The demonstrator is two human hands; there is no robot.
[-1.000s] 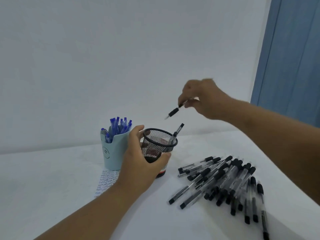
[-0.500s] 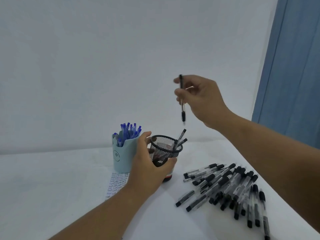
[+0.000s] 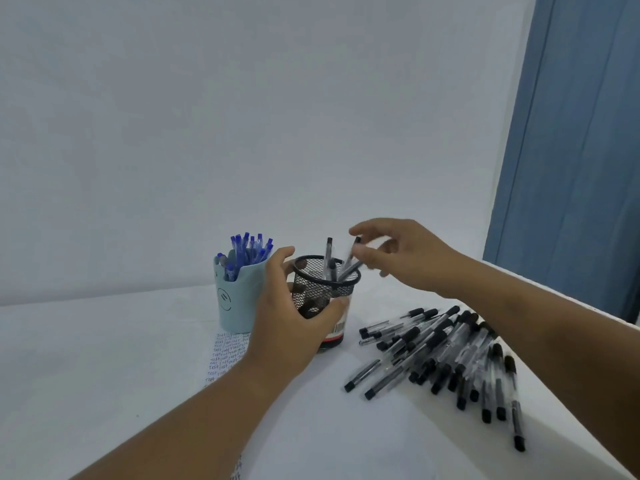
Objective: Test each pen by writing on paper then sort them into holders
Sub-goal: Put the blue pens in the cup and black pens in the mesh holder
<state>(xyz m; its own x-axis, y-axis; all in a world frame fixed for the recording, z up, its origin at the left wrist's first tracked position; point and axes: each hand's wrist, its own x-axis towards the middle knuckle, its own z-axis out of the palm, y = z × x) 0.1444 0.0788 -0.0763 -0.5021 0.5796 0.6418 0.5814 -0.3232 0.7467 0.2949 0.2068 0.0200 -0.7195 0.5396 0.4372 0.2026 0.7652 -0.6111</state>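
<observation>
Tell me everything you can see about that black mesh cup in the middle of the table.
The black mesh cup is a round, open-topped holder of what looks like wire mesh with a solid rim, and a barcode label low on its side. It stands upright on the white table, right beside the pale blue holder. A few black pens stick up out of it. The left hand grips its side; the right hand hovers just above, its fingers blurred.

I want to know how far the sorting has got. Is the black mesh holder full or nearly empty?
Nearly empty: only about three black pens stand in the black mesh holder, leaning loosely, while a large pile of black pens lies on the table.
</observation>
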